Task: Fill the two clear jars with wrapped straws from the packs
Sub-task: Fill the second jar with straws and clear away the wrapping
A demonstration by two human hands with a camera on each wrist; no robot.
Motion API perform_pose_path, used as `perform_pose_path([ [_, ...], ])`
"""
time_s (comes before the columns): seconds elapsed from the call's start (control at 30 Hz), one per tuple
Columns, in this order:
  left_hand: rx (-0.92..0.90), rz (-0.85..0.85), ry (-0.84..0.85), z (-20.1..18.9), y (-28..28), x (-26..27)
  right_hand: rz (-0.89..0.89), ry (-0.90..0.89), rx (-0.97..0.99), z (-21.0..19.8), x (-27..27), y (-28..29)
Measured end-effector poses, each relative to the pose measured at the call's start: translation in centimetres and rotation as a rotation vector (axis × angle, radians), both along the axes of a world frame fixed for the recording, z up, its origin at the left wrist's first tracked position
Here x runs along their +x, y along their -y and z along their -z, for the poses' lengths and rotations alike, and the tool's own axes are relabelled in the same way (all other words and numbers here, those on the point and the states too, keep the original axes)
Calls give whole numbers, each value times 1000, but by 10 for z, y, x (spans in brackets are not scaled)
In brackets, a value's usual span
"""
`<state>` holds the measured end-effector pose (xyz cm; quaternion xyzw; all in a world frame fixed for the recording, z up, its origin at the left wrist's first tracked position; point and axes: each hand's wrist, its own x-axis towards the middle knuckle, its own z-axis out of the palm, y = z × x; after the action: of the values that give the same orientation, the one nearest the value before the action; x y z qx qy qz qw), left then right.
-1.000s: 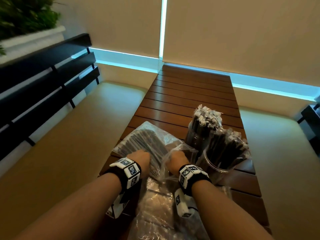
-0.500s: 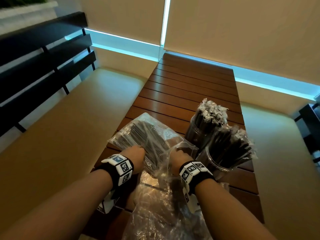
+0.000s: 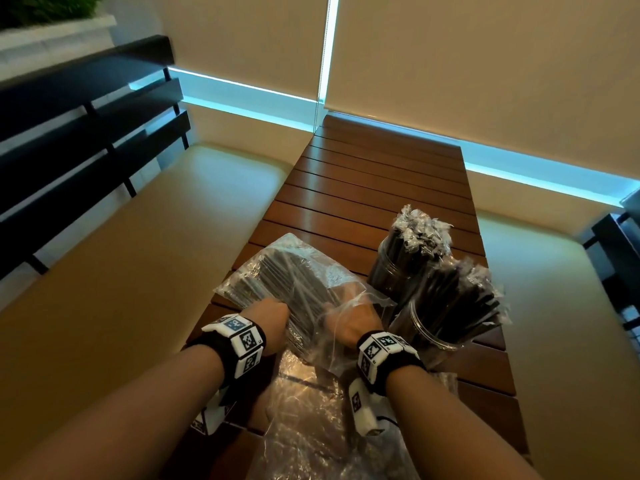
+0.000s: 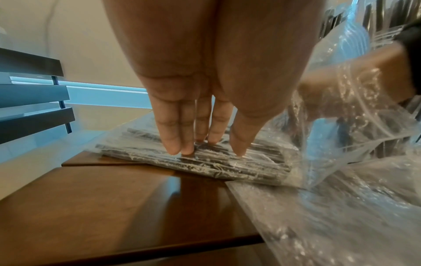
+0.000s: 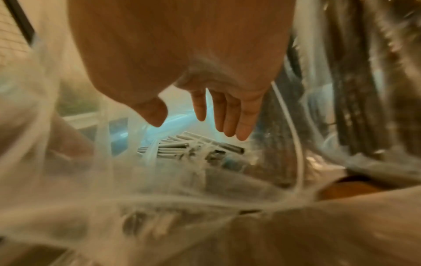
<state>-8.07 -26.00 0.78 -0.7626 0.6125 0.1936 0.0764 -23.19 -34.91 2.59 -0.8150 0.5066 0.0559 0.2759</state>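
Pressing straight fingers onto a pack of wrapped straws on the slatted table, the left hand steadies it — the right hand, fingers loosely spread, reaches inside the bag's mouth, shown only by its wrist camera; two straw-filled jars crowd its right side

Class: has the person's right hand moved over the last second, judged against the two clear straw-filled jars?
Yes. The right hand has reached slightly forward into the clear plastic straw pack, toward the nearer jar.
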Motion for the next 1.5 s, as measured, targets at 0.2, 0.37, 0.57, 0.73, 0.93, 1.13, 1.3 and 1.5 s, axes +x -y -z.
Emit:
perform_pose_path([
  [0.2, 7, 10, -2, 6, 1, 5, -93, -194, 111, -7, 21, -2],
  [0.37, -8, 10, 10, 8, 3, 5, -243, -274, 139, -20, 31, -2],
  [0.57, -19, 13, 28, 10, 4, 5, -276, -263, 30, -29, 44, -3],
  [0.73, -5, 11, 27, 9, 7, 6, -300, -331, 165, -20, 41, 4],
  [0.93, 14, 26, 50, 0, 13, 5, -284, -331, 137, -30, 39, 10],
  [1.13, -3, 20, 66, 1, 15, 1, -324, -251, -80, -41, 19, 22],
  [1.3, -30, -32, 9, 1, 14, -5, -307, -371, 6, -54, 4, 8],
  [1.5, 7, -55, 36, -9, 15, -20, -326, -380, -118, -105, -39, -9],
])
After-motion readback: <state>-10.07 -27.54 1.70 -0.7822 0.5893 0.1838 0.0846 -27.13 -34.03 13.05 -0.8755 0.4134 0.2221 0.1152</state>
